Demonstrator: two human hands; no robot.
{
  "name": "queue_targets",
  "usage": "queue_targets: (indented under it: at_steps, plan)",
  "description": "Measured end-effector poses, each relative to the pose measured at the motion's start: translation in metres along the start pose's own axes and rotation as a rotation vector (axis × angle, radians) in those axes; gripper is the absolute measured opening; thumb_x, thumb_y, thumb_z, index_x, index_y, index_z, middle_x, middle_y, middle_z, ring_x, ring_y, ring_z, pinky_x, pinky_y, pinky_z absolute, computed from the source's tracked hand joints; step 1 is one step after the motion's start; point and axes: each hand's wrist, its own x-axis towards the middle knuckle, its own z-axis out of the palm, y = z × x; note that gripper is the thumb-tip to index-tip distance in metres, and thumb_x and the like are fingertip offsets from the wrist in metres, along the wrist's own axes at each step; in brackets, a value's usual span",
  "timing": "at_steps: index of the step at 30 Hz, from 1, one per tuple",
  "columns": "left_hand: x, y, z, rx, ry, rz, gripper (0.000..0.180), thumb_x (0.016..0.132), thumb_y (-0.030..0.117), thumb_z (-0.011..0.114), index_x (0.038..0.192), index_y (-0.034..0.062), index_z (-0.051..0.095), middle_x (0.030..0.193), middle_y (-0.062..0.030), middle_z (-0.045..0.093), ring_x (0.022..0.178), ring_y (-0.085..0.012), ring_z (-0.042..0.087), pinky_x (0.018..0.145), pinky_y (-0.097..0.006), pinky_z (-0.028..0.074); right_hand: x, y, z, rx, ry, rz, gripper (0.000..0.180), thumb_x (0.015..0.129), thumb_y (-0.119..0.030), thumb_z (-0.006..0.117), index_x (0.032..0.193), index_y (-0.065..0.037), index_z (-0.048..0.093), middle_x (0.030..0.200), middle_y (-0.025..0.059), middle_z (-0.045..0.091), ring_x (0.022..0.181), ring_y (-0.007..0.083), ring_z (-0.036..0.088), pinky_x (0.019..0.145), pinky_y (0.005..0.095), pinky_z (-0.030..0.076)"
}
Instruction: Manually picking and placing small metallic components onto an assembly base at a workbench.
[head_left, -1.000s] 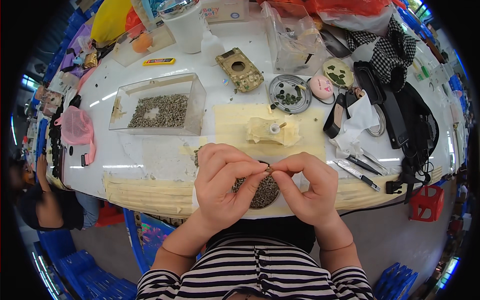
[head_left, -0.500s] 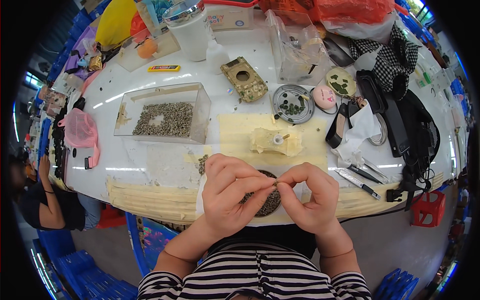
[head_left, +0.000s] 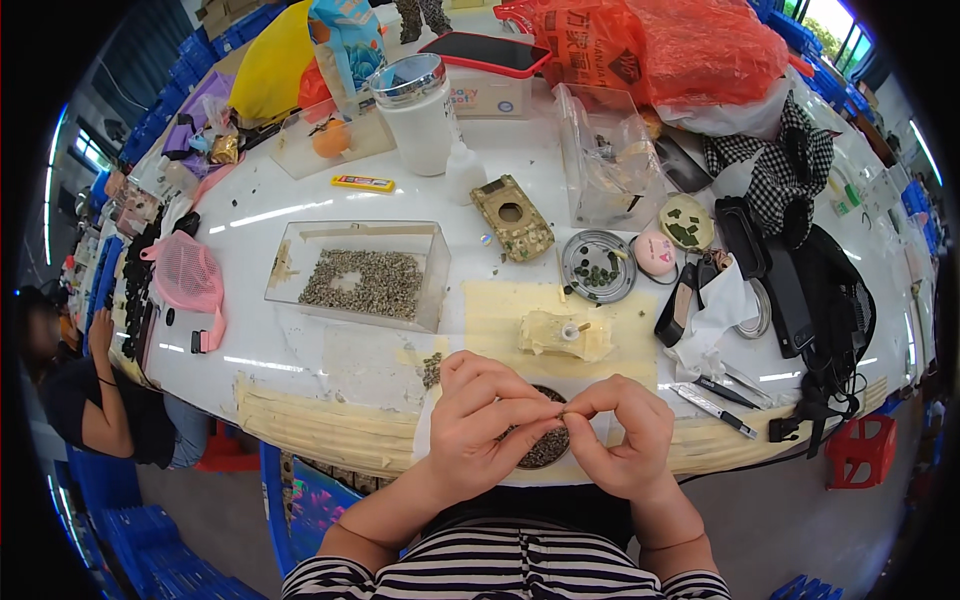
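Over a round dish (head_left: 545, 452) of small grey-brown parts, my left hand (head_left: 488, 425) and my right hand (head_left: 628, 440) meet fingertip to fingertip. Both pinch closed on a tiny brownish part (head_left: 563, 411), too small to make out its kind. Just beyond them, a block wrapped in yellowish tape (head_left: 540, 335) carries a white round knob with a short peg. Left of my left hand lies a small heap of the same grey-brown parts (head_left: 432, 370). Farther off sits a tan model tank hull (head_left: 512, 218) with a round hole in its top.
A clear box (head_left: 432, 285) of grey-brown parts stands to the left. Behind the block are a round tin (head_left: 598, 266) with dark green bits and a pale dish (head_left: 686, 221) of green pieces. A utility knife (head_left: 715, 408) and tweezers (head_left: 745, 385) lie at right. A person (head_left: 110, 410) sits far left.
The view has tilted, so the table's things appear lower and slightly to the right. My hands keep the same pinch, fingertips together above the dish.
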Motion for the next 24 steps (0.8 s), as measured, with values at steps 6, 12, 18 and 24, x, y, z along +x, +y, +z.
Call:
queue_targets:
  at_steps: [6, 12, 18, 24]
  plan:
    - [0.0003, 0.0002, -0.0002, -0.038, 0.012, 0.006, 0.023, 0.071, 0.007, 0.084, 0.092, 0.0093, 0.076, 0.087, -0.0014, 0.068, 0.08, -0.0197, 0.059, 0.077, -0.034, 0.038, -0.0018, -0.0009, -0.0028, 0.043, -0.039, 0.083, 0.01, 0.079, 0.004, 0.073, 0.085, 0.001, 0.067, 0.078, 0.0086, 0.067, 0.065, 0.0177, 0.063, 0.059, 0.0275, 0.05]
    - [-0.0001, 0.0015, -0.0011, -0.018, 0.019, 0.019, 0.024, 0.071, 0.008, 0.084, 0.094, 0.0103, 0.077, 0.087, -0.0007, 0.067, 0.082, -0.0193, 0.058, 0.077, -0.034, 0.037, -0.0012, -0.0033, -0.0049, 0.138, -0.098, 0.19, 0.005, 0.084, 0.001, 0.072, 0.088, 0.001, 0.068, 0.079, 0.0081, 0.067, 0.066, 0.0165, 0.063, 0.062, 0.0269, 0.05]
    - [0.0, 0.0027, -0.0025, 0.029, 0.017, 0.035, 0.024, 0.071, 0.008, 0.084, 0.094, 0.0111, 0.078, 0.087, 0.0001, 0.067, 0.082, -0.0189, 0.058, 0.078, -0.035, 0.037, -0.0011, -0.0034, -0.0057, 0.159, -0.114, 0.215, 0.005, 0.085, 0.001, 0.071, 0.088, 0.001, 0.068, 0.078, 0.0077, 0.068, 0.066, 0.0159, 0.063, 0.062, 0.0269, 0.05]
    - [-0.002, 0.0029, 0.0018, 0.033, 0.045, 0.011, 0.026, 0.07, 0.011, 0.085, 0.095, 0.015, 0.078, 0.086, 0.0043, 0.068, 0.081, -0.0171, 0.057, 0.079, -0.037, 0.032, -0.0027, -0.0025, -0.0055, 0.163, -0.085, 0.202, 0.005, 0.084, 0.0, 0.072, 0.087, 0.001, 0.068, 0.077, 0.0076, 0.067, 0.065, 0.0157, 0.062, 0.061, 0.027, 0.049]
